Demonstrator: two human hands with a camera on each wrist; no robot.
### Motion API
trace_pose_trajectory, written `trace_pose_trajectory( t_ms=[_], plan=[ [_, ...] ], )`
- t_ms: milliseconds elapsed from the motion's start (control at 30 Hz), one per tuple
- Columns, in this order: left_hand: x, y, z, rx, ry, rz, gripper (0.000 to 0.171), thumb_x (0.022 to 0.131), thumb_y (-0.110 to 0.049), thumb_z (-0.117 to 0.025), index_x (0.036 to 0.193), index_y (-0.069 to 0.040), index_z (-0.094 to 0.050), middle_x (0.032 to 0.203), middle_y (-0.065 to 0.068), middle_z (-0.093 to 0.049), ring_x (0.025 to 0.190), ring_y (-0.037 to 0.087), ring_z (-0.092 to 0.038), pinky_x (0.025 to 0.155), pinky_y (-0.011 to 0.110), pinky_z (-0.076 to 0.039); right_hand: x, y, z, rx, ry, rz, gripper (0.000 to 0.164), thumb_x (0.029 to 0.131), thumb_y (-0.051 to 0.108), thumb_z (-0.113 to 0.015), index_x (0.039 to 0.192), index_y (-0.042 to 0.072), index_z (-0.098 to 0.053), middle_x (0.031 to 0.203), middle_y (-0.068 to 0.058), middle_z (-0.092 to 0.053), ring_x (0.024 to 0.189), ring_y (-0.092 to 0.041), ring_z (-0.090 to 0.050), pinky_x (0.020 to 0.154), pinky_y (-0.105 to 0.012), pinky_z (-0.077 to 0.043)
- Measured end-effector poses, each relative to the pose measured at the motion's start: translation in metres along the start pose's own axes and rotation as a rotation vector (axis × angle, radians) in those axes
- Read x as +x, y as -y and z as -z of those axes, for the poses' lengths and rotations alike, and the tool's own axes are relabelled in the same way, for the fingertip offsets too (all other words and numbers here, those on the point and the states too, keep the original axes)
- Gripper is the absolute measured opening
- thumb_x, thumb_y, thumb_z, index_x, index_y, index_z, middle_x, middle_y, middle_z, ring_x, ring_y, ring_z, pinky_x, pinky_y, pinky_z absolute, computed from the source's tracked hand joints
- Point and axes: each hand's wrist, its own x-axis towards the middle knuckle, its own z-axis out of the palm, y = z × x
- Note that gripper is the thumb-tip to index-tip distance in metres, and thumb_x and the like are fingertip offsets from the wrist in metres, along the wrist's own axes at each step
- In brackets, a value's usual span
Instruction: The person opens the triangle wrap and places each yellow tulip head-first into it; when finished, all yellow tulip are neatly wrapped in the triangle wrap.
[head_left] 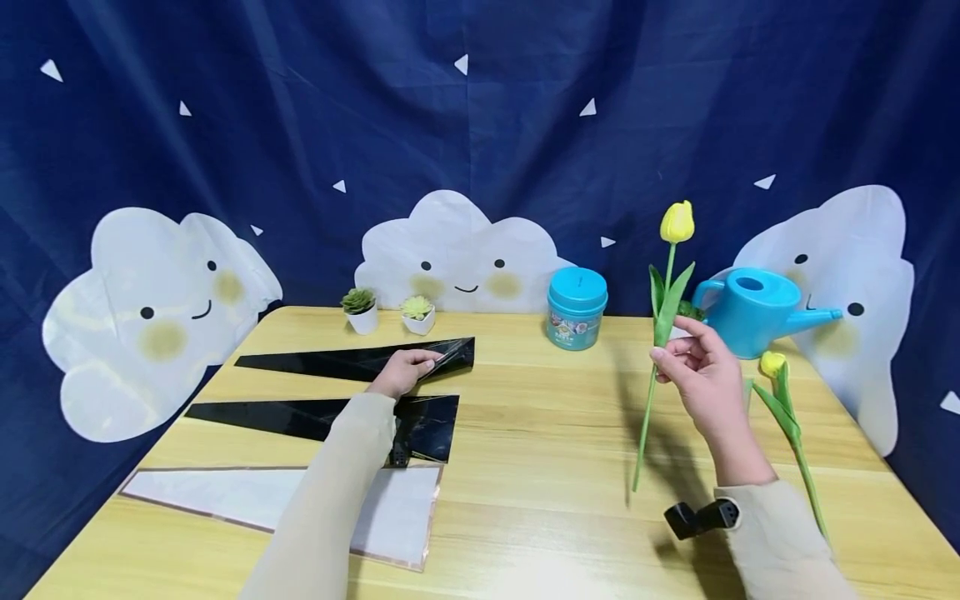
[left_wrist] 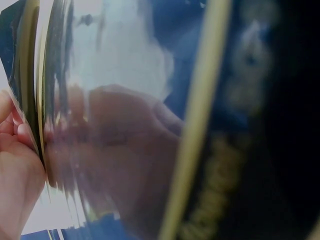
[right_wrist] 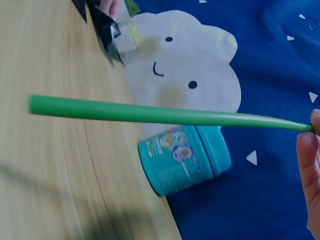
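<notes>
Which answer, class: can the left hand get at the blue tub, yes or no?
Probably yes, once the left hand releases the farthest black sheet: only bare tabletop lies between that sheet and the blue tub.

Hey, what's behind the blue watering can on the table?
The dark blue curtain, with a white smiling cloud printed on it. The blue watering can covers part of the cloud, so whether anything else stands directly behind it cannot be seen.

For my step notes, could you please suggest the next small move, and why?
Probably draw the farthest tapered black wrapper toward the raised yellow tulip, since the left grip holds the wrapper's wide end and the right grip holds that tulip bloom-up.
</notes>
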Motion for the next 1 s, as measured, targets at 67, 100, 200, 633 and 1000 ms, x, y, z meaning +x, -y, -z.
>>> trace_pose_trajectory(
  t_ms=[67, 100, 200, 633, 1000],
  plan=[
    [0.000, 0.000, 0.001, 0.013, 0.005, 0.000, 0.030, 0.096, -0.007, -0.049, 0.123, -0.006, -0.061, 0.134, 0.016, -0.049, 0.123, 0.031, -0.046, 0.099, 0.044, -0.038, 0.001, -0.001, -0.008, 0.082, -0.063, -0.020, 0.042, 0.081, -0.013, -0.060, 0.114, 0.013, -0.057, 0.071, 0.006, -0.060, 0.054, -0.004, -0.056, 0.053, -0.016, -0.049],
    [0.000, 0.000, 0.001, 0.017, 0.005, -0.002, 0.030, 0.096, -0.007, -0.049, 0.123, -0.006, -0.061, 0.134, 0.016, -0.050, 0.123, 0.031, -0.045, 0.100, 0.044, -0.038, 0.001, -0.002, -0.012, 0.125, -0.096, -0.029, 0.042, 0.080, -0.015, -0.060, 0.112, 0.013, -0.057, 0.070, 0.005, -0.060, 0.054, -0.005, -0.056, 0.053, -0.017, -0.049],
    [0.000, 0.000, 0.002, 0.036, 0.000, -0.010, 0.030, 0.095, -0.008, -0.049, 0.123, -0.006, -0.061, 0.133, 0.015, -0.050, 0.123, 0.031, -0.046, 0.100, 0.044, -0.038, 0.002, -0.005, -0.024, 0.259, -0.177, -0.044, 0.042, 0.079, -0.020, -0.058, 0.106, 0.013, -0.059, 0.070, 0.003, -0.060, 0.055, -0.005, -0.058, 0.053, -0.018, -0.050],
    [-0.002, -0.001, 0.000, -0.032, -0.017, 0.006, 0.030, 0.094, -0.008, -0.052, 0.122, -0.007, -0.061, 0.134, 0.014, -0.050, 0.125, 0.029, -0.044, 0.101, 0.043, -0.036, 0.011, -0.018, -0.074, 0.387, -0.416, -0.126, 0.021, 0.081, -0.013, -0.061, 0.090, 0.006, -0.055, 0.069, 0.002, -0.056, 0.052, -0.005, -0.058, 0.055, -0.017, -0.050],
    [-0.003, 0.000, -0.001, -0.062, -0.024, 0.025, 0.030, 0.094, -0.009, -0.051, 0.123, -0.009, -0.061, 0.135, 0.013, -0.049, 0.125, 0.028, -0.043, 0.101, 0.044, -0.036, 0.014, -0.040, -0.112, 0.455, -0.463, -0.152, 0.024, 0.084, -0.010, -0.058, 0.090, 0.009, -0.044, 0.079, -0.005, -0.048, 0.058, -0.009, -0.060, 0.060, -0.019, -0.052]
  ],
)
